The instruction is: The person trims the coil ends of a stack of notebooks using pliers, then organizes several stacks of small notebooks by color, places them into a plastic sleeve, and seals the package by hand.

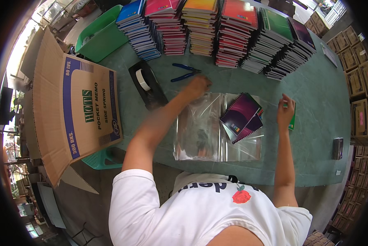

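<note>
My left hand (197, 87) is closed, its fingers curled just beyond the far edge of the clear plastic sleeves (198, 131); what it pinches, if anything, is hidden. Blue-handled pliers (184, 74) lie beside its fingertips. A few small spiral notebooks (241, 112) with purple covers, fanned at angles, rest on the right part of the plastic. To their right, my right hand (286, 110) is closed at the left edge of a small green notebook (292, 118), mostly covered by the hand.
Tall stacks of spiral notebooks, including a red stack (235, 37), line the table's far side. A black tape dispenser (147, 86), an open cardboard box (85, 102) and a green bin (96, 39) stand left. A small dark stack (337, 148) sits near the right edge.
</note>
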### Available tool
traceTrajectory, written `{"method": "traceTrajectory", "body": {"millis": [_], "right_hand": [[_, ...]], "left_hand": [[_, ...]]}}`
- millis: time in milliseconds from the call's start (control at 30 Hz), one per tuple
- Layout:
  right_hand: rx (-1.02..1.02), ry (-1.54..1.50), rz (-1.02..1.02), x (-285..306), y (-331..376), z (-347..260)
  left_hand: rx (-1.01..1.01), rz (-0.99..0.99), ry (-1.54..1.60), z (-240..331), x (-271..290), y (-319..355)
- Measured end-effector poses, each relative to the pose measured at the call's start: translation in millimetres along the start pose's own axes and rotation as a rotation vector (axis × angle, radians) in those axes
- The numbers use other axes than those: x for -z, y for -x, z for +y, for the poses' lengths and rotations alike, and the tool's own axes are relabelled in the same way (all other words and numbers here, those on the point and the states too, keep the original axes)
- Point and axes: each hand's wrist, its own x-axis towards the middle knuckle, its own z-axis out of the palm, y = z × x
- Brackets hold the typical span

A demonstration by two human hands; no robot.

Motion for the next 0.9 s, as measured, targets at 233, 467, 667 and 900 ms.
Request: {"method": "traceTrajectory", "body": {"millis": [233,467,667,900], "right_hand": [[-0.291,-0.348,-0.090,1.2,72.3,12.1],[-0.297,-0.378,-0.155,12.2,78.2,-6.1],[-0.241,-0.303,-0.096,23.5,81.1,-10.6],[-0.461,-0.537,-0.211,25.2,74.5,-6.4]], "left_hand": [[0.133,-0.101,-0.042,7.3,-3.9,-2.5],[0.195,-0.156,0.003,4.4,16.3,11.0],[-0.136,0.371,-0.187,43.5,100.1,-8.7],[0.055,0.858,-1.032,-34.9,374.1,3.4]]}}
